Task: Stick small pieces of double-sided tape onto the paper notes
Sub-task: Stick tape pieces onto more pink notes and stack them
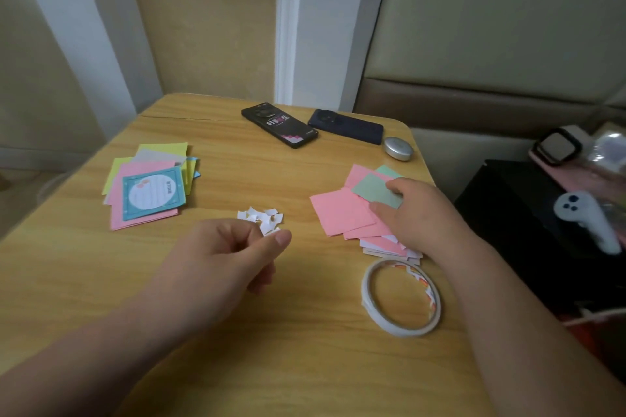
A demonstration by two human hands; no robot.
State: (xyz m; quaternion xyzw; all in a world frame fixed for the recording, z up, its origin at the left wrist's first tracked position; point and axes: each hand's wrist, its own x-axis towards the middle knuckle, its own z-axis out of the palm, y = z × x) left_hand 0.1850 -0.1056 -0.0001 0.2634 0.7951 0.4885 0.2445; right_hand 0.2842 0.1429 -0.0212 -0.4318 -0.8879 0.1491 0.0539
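A small heap of white tape pieces (261,215) lies in the middle of the wooden table (237,332). My left hand (223,257) pinches one white tape piece (269,231) between thumb and fingers at the heap's near edge. My right hand (420,210) rests on a fanned pile of pink and green paper notes (342,211) at the right, fingers on the top green note (376,191). A roll of double-sided tape (399,298) lies flat just in front of that pile. A second stack of notes (149,184), with a blue printed one on top, sits at the left.
Two dark phones (279,125) (345,127) and a small silver oval case (398,148) lie along the table's far edge. Off the right edge, a dark surface holds a white controller (586,218) and a watch (555,147).
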